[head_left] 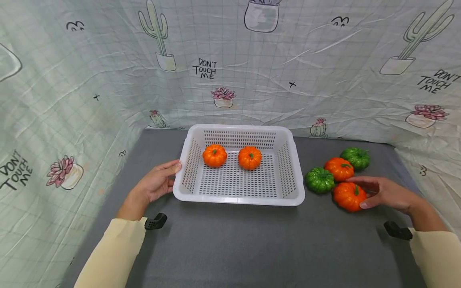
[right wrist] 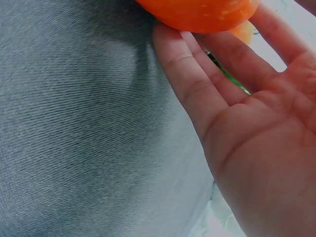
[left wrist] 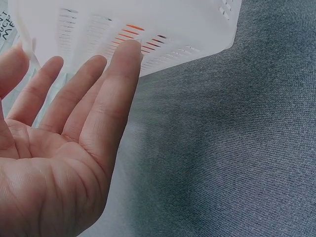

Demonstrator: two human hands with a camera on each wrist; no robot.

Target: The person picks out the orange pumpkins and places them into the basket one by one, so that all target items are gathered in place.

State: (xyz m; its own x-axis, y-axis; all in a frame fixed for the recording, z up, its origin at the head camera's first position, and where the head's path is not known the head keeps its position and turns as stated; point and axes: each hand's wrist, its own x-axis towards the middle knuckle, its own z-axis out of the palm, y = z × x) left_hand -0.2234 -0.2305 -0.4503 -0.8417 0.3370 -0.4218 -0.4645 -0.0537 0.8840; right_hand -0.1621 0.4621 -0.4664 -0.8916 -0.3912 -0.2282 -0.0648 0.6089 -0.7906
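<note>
A white plastic basket [head_left: 237,200] with slotted walls stands on the grey cloth, holding two small orange pumpkins, one at left [head_left: 214,155] and one at right [head_left: 249,158]. My left hand [head_left: 158,182] holds the basket's left rim, thumb on the edge and fingers against the outer wall [left wrist: 197,29]. To the right of the basket, my right hand [head_left: 387,194] grips another orange pumpkin [head_left: 347,197] between thumb and fingers. In the right wrist view, fingertips reach under this pumpkin [right wrist: 202,12].
Close beside the gripped pumpkin lie a green pumpkin [head_left: 319,180], an orange pumpkin [head_left: 338,169] and a second green pumpkin [head_left: 355,159]. A grey cloth [head_left: 245,248] covers the table. Behind and at the sides hangs a pale curtain [head_left: 252,80] printed with cacti.
</note>
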